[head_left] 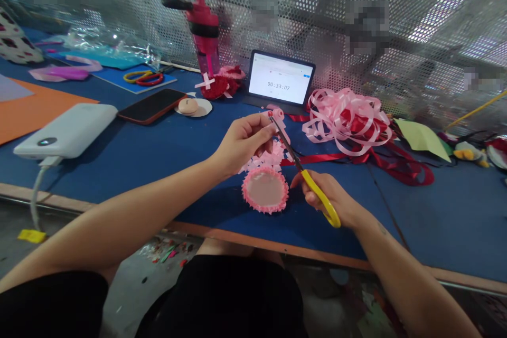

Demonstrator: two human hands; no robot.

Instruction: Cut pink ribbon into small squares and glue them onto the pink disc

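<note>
My left hand (252, 140) is closed in a pinch on a strip of pink ribbon (280, 116), raised a little above the blue table. In my right hand (327, 195) are scissors (317, 193) with a yellow handle, their dark blades pointing up and left to the ribbon by my left fingertips. Whether the blades are parted is hard to make out. Below my hands lies a round disc (265, 189) with a pinkish-grey face and a spiky pink ribbon edge. Behind it is a heap of small pink ribbon pieces (269, 156), partly hidden by my left hand.
Loops of pink ribbon (336, 121) and red ribbon (410, 166) lie at right. A tablet (279, 79) showing a timer stands behind, beside a pink bottle (204, 31). Left are a phone (152, 106), a white power bank (71, 129) and other scissors (144, 78). A perforated metal panel closes the back.
</note>
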